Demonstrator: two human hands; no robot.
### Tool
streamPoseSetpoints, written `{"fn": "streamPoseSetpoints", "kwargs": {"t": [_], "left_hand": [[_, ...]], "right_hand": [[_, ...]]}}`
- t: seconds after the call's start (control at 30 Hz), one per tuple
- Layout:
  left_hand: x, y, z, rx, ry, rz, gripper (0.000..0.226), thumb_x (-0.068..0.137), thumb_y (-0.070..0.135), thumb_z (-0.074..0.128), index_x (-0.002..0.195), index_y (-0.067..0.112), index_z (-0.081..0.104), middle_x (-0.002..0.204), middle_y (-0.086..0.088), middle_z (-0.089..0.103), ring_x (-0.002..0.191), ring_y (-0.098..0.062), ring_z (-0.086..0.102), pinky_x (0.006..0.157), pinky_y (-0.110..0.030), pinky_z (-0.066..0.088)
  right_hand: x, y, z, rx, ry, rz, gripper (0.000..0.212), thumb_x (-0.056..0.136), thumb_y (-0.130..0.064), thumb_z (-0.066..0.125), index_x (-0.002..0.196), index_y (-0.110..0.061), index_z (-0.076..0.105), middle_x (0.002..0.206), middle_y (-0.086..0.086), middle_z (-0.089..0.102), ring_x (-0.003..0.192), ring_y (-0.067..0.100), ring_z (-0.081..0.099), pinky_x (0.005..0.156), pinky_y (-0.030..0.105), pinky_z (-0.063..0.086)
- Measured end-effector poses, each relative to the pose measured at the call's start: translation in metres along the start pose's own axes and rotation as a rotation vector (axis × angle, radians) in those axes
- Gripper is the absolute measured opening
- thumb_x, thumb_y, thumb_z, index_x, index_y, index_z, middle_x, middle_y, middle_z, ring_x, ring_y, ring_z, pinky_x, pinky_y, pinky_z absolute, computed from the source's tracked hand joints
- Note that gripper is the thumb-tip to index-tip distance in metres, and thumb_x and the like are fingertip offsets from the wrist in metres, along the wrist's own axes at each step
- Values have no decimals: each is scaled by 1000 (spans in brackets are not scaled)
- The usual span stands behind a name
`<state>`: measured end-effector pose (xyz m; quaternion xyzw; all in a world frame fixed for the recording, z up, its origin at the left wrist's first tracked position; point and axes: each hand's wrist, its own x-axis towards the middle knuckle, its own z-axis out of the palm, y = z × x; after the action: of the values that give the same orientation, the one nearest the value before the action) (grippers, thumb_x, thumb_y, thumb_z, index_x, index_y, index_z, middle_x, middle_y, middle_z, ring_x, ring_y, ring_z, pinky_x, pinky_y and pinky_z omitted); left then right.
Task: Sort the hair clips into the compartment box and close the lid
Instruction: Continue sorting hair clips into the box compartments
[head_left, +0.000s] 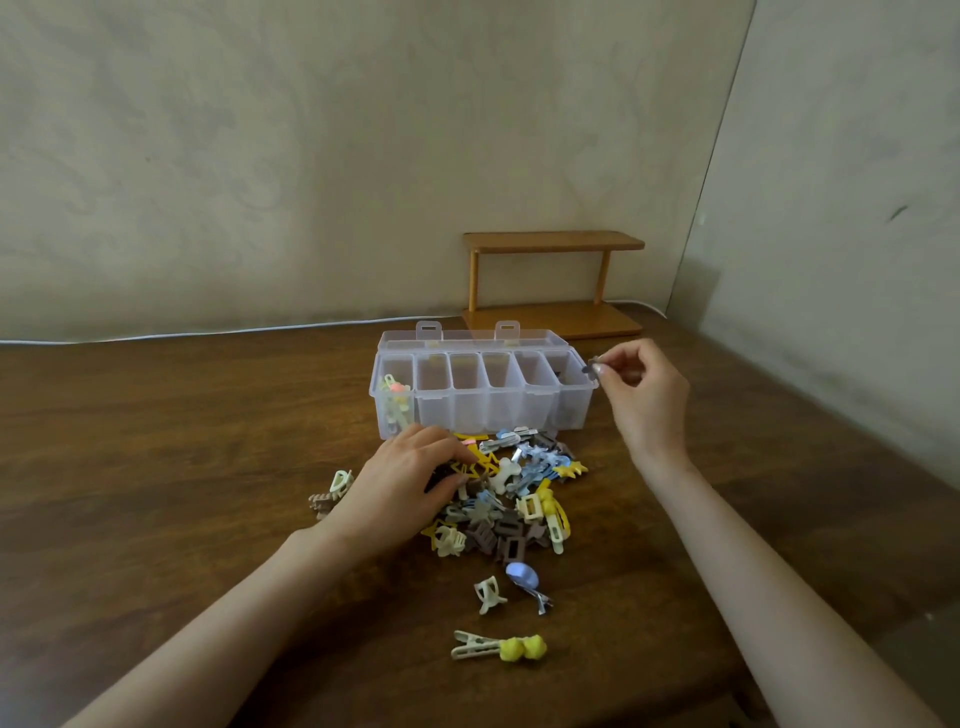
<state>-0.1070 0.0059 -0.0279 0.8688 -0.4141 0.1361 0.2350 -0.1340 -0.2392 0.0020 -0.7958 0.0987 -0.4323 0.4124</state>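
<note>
Many hair clips (511, 512), wooden table (156, 441), beige walls (311, 156)

One clear compartment box (483, 410) with six compartments; one wooden shelf (553, 241); hair clips (514, 499) in a heap too tangled to count, plus three loose in front and two at left.

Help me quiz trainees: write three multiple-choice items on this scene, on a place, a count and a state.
1. Where by the box is the right hand? A left end; B right end; C under it.
2. How many compartments has the box? A four; B nine; C six.
3. The lid is: A open; B shut; C missing.
Key: B, it pinches a small clip there; C, six cells in one row; A, it stands up behind.
</note>
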Motion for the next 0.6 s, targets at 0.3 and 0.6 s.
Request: {"fn": "streamPoseSetpoints", "kwargs": {"t": [0.3,0.6], "left_hand": [[-2,2,0,-5,-21,-16,24,90,20,55,113,24,62,114,9,57,108,-9,47,91,-23,40],[0,-1,-4,10,-66,-66,33,84,12,53,113,25,59,115,9,57,107,-10,46,84,-21,39]], "right_hand": [[0,17,12,-168,-93,-41,16,87,-2,58,94,-14,66,94,1,63,84,13,57,75,24,49],[-7,12,9,-84,-105,-89,19,88,-1,57,92,-18,65,97,-1,62,86,7,57,72,12,45]]}}
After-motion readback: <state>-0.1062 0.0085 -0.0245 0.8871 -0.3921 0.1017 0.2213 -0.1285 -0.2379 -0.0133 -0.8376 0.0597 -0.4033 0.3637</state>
